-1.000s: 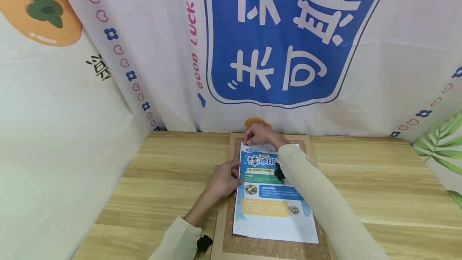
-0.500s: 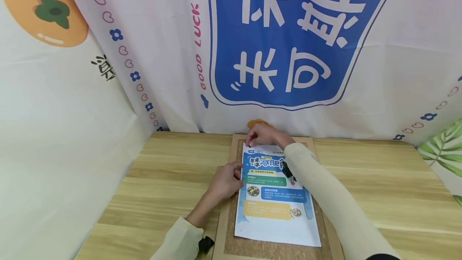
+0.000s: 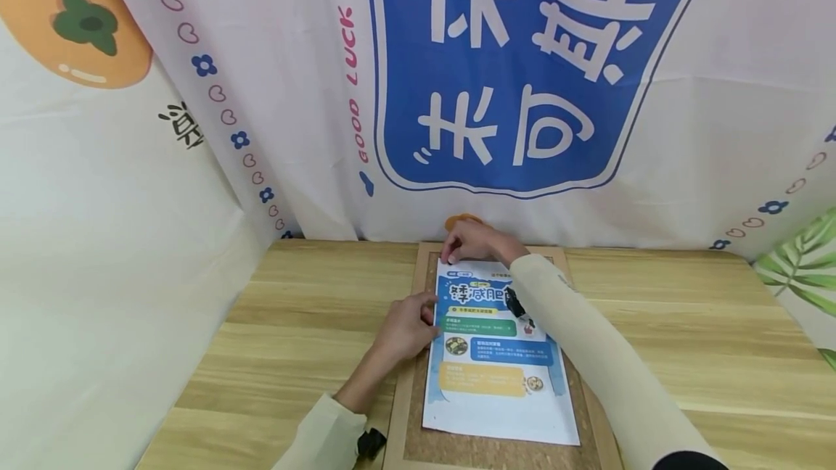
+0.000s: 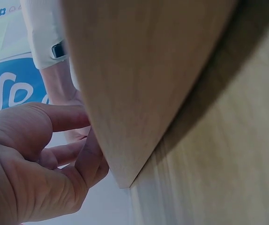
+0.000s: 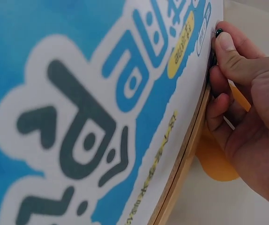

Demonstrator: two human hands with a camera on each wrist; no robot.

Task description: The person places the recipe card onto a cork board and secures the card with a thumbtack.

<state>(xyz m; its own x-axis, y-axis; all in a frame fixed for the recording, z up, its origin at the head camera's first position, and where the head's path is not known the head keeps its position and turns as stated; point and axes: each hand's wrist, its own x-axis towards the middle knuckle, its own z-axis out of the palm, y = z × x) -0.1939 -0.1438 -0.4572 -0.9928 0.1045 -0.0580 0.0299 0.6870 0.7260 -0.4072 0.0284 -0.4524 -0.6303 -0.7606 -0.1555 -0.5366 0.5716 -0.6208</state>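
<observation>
A printed poster (image 3: 496,415) lies on a framed cork board (image 3: 451,447). At the poster's upper-left corner, my right hand (image 3: 475,240) pinches a small dark push pin (image 5: 219,32) between thumb and index finger; the pin's tip is hidden. My left hand (image 3: 403,328) rests at the poster's left edge with its fingers loosely bent. In the left wrist view, the left fingertips (image 4: 80,117) reach over the edge of the wooden frame (image 4: 134,79), and what they touch is partly hidden.
The board lies on a wood-grain table (image 3: 313,303), its top end close to the printed backdrop (image 3: 313,187). White cloth (image 3: 98,274) hangs along the left side. My right forearm (image 3: 588,339) crosses the poster's right edge.
Both hands keep their places at the poster's left edge and top corner. The right forearm has shifted slightly, and the head view has swayed a little.
</observation>
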